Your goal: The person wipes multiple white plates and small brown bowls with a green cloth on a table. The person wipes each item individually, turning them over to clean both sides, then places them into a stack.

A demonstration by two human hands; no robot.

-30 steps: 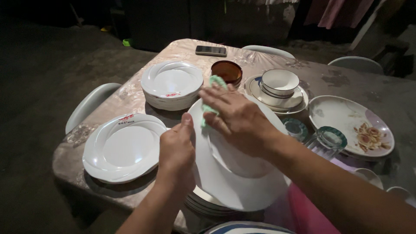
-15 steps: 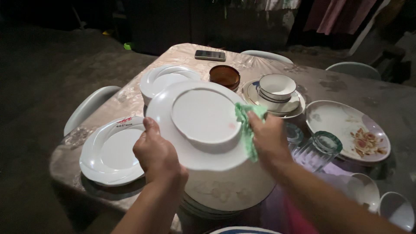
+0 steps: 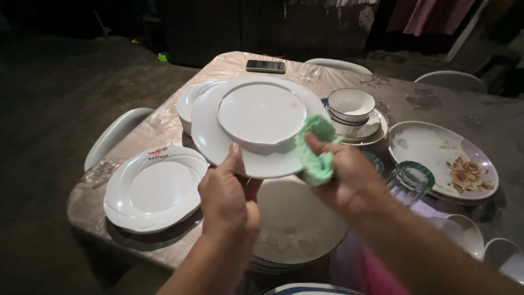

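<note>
Holding a white plate (image 3: pixel 262 117) upside down and tilted, underside toward the camera, above the tabletop (image 3: pixel 218 68). Left hand (image 3: pixel 228 199) gripping the plate's near rim from below, thumb pressing against the underside. Right hand (image 3: pixel 341 175) clenching a green cloth (image 3: pixel 316 150), bunched and pressing against the plate's rim on the side toward the right hand. Lying directly beneath both hands, a stack of white plates (image 3: pixel 297 226), its top one showing wet spots. Resting to the left of the left hand, a single white plate with a red mark (image 3: pixel 155 188) at its rim. Sitting beyond the raised plate, partly hidden behind it, another pile of white plates (image 3: pixel 188 104). Standing just right of the right hand, a clear glass (image 3: pixel 410 183) with a greenish rim. Lying farther right, an oval floral plate (image 3: pixel 442 158). Sitting beyond the right hand, a white bowl (image 3: pixel 351 105) on stacked saucers. Lying at the tabletop's far edge, a dark phone (image 3: pixel 266 66). Showing near the right forearm, two white cups (image 3: pixel 480 246).
</note>
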